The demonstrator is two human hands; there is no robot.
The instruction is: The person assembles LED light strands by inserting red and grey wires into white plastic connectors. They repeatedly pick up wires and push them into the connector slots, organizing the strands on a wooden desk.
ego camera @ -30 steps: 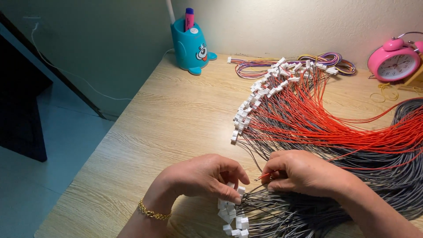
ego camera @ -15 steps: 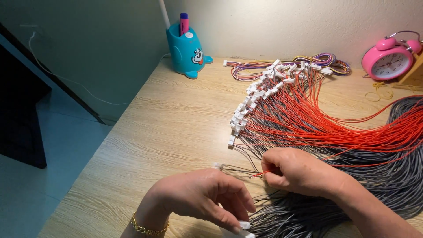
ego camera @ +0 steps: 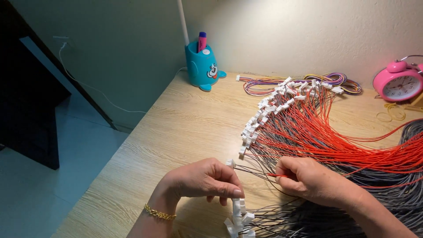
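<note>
My left hand (ego camera: 203, 180) pinches a small white connector (ego camera: 231, 163) at the end of a thin red-and-grey wire pair (ego camera: 255, 172). My right hand (ego camera: 310, 180) grips the same wire pair a little further along, just right of the left hand. A fan of red and grey wires (ego camera: 317, 132) with white connectors (ego camera: 260, 119) spreads across the wooden desk (ego camera: 176, 128) behind both hands. A second bundle of grey wires with white connectors (ego camera: 240, 216) lies under my left hand at the near edge.
A turquoise pen holder (ego camera: 202, 67) with a pink marker stands at the back. A coil of multicoloured wires (ego camera: 304, 81) lies behind the fan. A pink alarm clock (ego camera: 398, 83) and yellow rubber bands (ego camera: 390, 112) sit at the far right. The desk's left edge drops to the floor.
My left hand has moved up from the lower connector bundle and taken hold of the white connector end of a wire pair. My right hand stayed on the wires.
</note>
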